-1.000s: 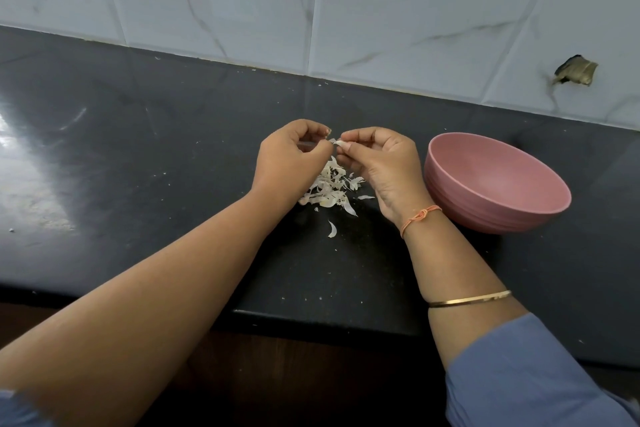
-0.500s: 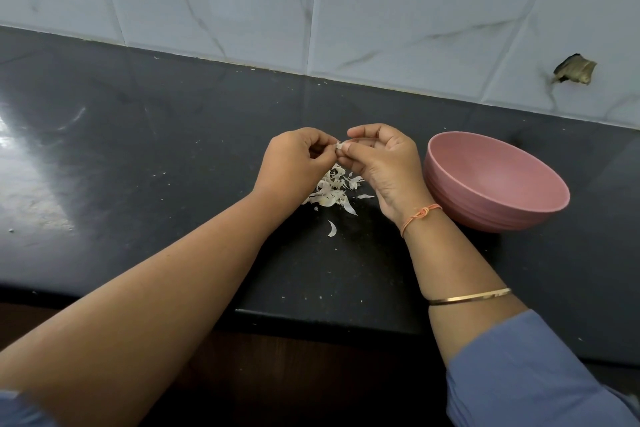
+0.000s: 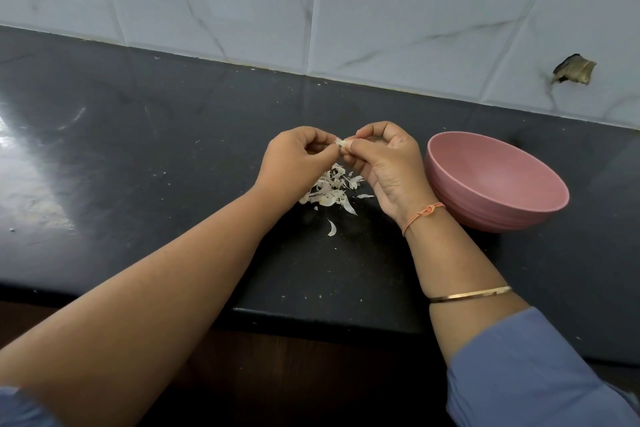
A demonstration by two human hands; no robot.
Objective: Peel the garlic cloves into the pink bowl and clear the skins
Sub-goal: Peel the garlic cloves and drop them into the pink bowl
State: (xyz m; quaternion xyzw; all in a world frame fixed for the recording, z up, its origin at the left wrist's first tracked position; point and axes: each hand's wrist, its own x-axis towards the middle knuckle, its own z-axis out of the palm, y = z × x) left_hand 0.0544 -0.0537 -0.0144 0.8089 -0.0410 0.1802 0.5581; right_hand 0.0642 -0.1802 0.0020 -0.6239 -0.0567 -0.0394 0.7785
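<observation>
Nearest you, one stray skin (image 3: 331, 228) lies on the dark counter (image 3: 156, 149), on your side of the hands. Just under them sits the heap of skins (image 3: 330, 192). Your left hand (image 3: 298, 159) and right hand (image 3: 384, 163) meet fingertip to fingertip, both pinching a small garlic clove (image 3: 341, 142); peeled or not, hard to say. The pink bowl (image 3: 502, 173) stands just right of your right hand, with the tiled wall (image 3: 381, 10) beyond.

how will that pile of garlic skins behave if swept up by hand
The garlic skins look thin and curled, so probably light and floppy. Stray flakes lie apart from the pile, so a push would likely scatter them.
</observation>
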